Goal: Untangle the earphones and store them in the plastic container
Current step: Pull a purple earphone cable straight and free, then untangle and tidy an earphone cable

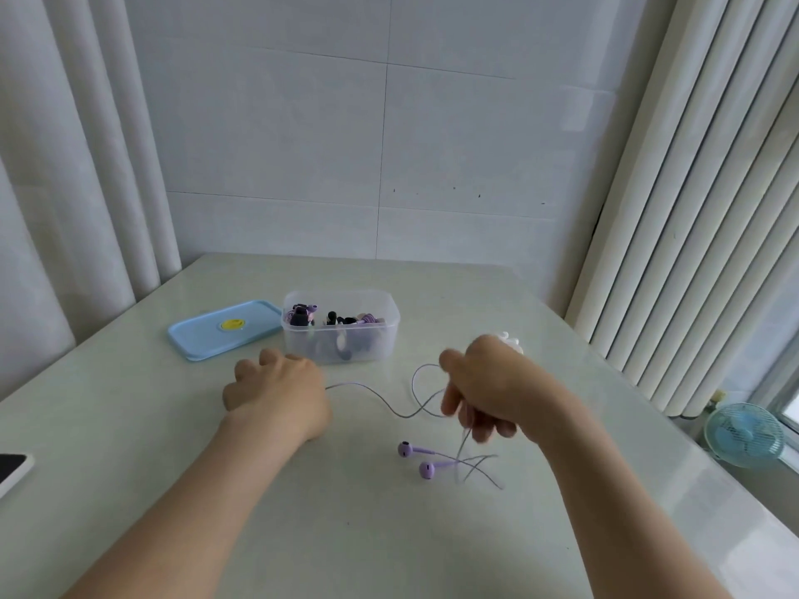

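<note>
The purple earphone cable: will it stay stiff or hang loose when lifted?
Probably floppy: the cable curves in loose loops between the left hand and right hand. Likely light, being thin. The rounded earbuds may dangle and swing.

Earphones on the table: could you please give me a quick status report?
Left hand grips the earphones at one end, right hand pinches the middle. Buds on table, loops crossed. Container open, lid beside it.

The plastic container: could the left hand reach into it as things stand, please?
Probably yes: the plastic container stands open just beyond the left hand, its blue lid beside it, though that hand holds the earphone cable.
</note>
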`<state>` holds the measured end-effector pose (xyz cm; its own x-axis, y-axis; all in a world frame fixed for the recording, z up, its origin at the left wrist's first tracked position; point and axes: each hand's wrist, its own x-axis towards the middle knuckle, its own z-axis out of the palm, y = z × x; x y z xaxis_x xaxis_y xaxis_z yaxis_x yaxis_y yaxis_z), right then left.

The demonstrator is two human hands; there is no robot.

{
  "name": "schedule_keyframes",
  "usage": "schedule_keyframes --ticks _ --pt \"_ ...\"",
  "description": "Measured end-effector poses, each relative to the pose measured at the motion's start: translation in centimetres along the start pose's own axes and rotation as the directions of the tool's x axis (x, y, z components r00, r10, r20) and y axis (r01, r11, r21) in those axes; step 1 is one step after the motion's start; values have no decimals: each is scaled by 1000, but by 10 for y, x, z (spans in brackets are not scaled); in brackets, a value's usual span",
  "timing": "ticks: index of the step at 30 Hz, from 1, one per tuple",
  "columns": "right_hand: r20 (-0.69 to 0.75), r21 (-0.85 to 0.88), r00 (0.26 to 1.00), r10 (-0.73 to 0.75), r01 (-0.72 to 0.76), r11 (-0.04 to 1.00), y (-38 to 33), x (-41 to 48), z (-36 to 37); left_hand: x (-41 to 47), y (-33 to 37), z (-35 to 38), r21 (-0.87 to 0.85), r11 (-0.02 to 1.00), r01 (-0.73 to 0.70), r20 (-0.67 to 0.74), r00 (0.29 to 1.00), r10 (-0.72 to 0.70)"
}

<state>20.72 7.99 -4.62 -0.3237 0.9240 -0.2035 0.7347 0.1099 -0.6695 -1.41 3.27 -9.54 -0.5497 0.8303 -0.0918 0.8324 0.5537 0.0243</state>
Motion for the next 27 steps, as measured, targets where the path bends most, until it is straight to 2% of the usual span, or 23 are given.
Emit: schedule_keyframes --ticks 2,6,11,14,15,17,19,21,23,27 --pt "-71 -205 996 44 -58 977 6 2 11 0 3 4 13 1000 -22 -50 999 23" --pt "-371 -505 928 -13 -190 842 16 10 11 -2 9 7 68 994 -84 -84 992 90" --pt "-390 -538 920 44 -266 800 21 9 -1 -8 16 6 38 981 -192 -140 971 196" --pt "-450 -486 892 47 -288 825 19 7 -8 -4 20 9 -106 943 -314 -276 921 276" --pt "-483 -443 874 43 -287 849 18 6 -10 0 21 11 -232 895 -382 -344 893 292" --pt "-548 -380 836 24 -274 883 15 5 -11 3 27 14 -500 721 -479 -439 858 265" --pt "-617 -356 785 -60 -210 911 11 9 -8 -1 35 14 -686 545 -483 -451 869 203" --pt "-676 -371 716 -173 -128 920 14 18 -4 -6 43 16 -796 401 -454 -417 891 181" --pt "-693 -397 679 -241 -80 914 22 32 1 -8 48 16 -861 312 -401 -365 916 169" --pt "-611 -482 729 -308 -35 876 41 58 7 -9 56 14 -948 92 -305 -288 944 160"
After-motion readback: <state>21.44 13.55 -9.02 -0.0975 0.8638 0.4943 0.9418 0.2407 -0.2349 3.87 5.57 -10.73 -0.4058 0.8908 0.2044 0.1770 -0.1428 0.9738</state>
